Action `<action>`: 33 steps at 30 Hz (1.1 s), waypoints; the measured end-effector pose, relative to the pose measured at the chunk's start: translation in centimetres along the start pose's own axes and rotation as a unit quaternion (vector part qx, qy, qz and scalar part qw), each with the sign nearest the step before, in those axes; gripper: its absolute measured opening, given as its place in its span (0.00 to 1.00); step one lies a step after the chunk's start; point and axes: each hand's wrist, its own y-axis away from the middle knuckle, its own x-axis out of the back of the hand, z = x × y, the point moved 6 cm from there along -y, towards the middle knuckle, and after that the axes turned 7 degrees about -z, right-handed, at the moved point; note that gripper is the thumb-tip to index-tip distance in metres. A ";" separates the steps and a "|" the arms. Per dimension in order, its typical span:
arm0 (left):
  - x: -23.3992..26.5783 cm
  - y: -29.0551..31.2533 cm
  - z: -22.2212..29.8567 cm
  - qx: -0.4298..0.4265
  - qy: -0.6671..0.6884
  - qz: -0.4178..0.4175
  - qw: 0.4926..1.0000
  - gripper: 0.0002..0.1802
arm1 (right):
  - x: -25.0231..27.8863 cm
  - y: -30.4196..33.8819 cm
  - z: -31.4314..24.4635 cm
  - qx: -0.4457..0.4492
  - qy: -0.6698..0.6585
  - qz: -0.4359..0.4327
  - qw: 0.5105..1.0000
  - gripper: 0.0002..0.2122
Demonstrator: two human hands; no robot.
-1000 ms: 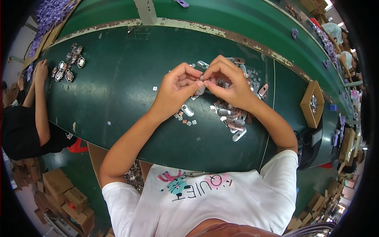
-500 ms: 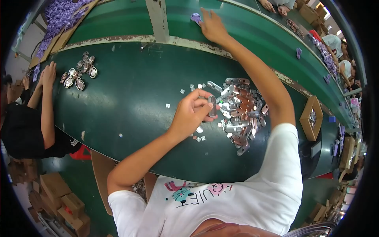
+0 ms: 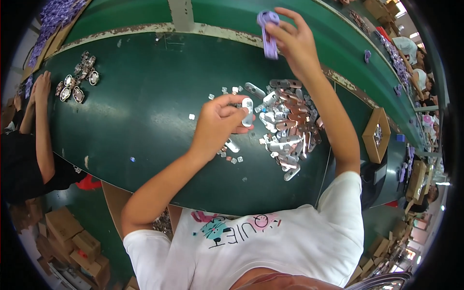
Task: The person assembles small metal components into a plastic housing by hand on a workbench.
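Between the thumb and fingers of my left hand (image 3: pixel 216 123) is a small silver oblong cover plate (image 3: pixel 247 112) with rounded ends. My right hand (image 3: pixel 296 44) is raised near the far edge of the table, closed on a purple plastic handle-shaped part (image 3: pixel 270 36) with a round end. Below it and right of my left hand lies a heap of silver and copper-toned oblong plates (image 3: pixel 292 123). Small clear square pieces (image 3: pixel 234 159) are scattered around my left hand, and a loose silver plate (image 3: pixel 232 145) lies partly behind it.
A green conveyor channel (image 3: pixel 227 17) runs beyond the rusty table rim. Several shiny metal parts (image 3: pixel 77 79) lie at the left, near a co-worker's hands (image 3: pixel 41 87). An open cardboard box (image 3: pixel 366 137) stands at the right; stacked cartons (image 3: pixel 72 237) fill the lower left.
My right hand has picked up the purple part from the channel and brought it nearer, over the table's far rim. My left hand still holds its plate, now turned with its bright face showing.
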 end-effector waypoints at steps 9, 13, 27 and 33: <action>-1.2 -0.1 -0.3 0.000 -0.011 -0.029 1.000 0.16 | -2.5 11.2 0.3 -0.031 0.048 -0.076 0.995 0.21; -1.5 0.3 -0.3 0.005 -0.013 -0.041 0.999 0.17 | -2.8 11.3 0.2 0.006 0.060 -0.065 0.996 0.20; -1.9 0.4 -0.3 0.012 -0.021 -0.078 0.997 0.17 | -3.2 12.0 0.4 0.059 0.161 -0.064 0.983 0.20; -1.7 0.4 -0.8 0.028 -0.021 -0.090 0.995 0.14 | -3.6 12.2 0.4 0.068 0.163 -0.067 0.982 0.20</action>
